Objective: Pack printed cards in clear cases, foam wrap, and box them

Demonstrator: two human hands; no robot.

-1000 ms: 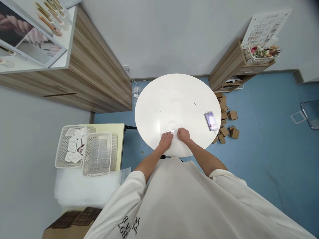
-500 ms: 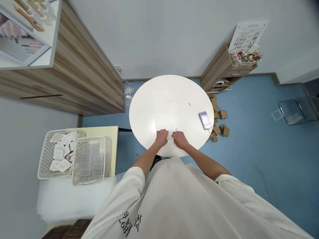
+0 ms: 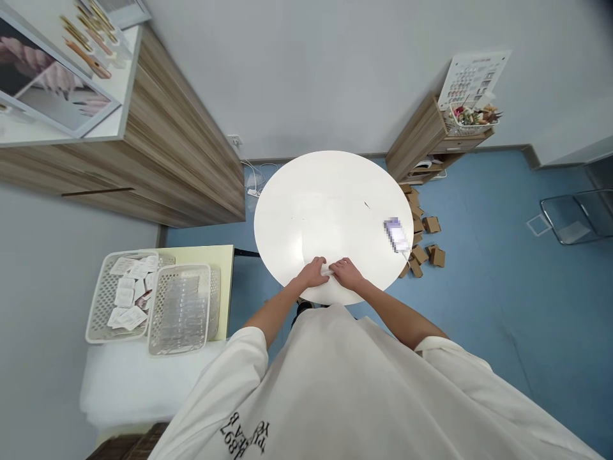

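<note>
On the pale yellow side table point(image 3: 227, 271) to the person's left, two white perforated baskets stand touching. The card basket point(image 3: 94, 310) holds a loose heap of white cards and packets point(image 3: 125, 297); the case basket point(image 3: 158, 306), which overlaps it, is filled with clear plastic cases point(image 3: 184, 313) packed in rows. Across the room, on the small wooden cabinet point(image 3: 416, 137), a third white basket point(image 3: 460, 130) is crowded with dried-looking flowers point(image 3: 472, 115).

From where I stand, both forearms reach inward over the near part of the white table point(image 3: 332, 198), palms down, wrists low. The left hand point(image 3: 313, 273) and right hand point(image 3: 348, 273) almost meet, fingers curled toward each other. Between their fingertips is a small whitish, see-through piece point(image 3: 326, 271), just above or on the tabletop; I can't tell which. Each hand seems to pinch one end of it. Well off to the right lies a purple device point(image 3: 396, 235) with a cable.

A second ago that piece lay flatter and wider on the table, with the hands a little farther apart. Now they have drawn together, nearer the table's front edge, and less of it shows.
</note>
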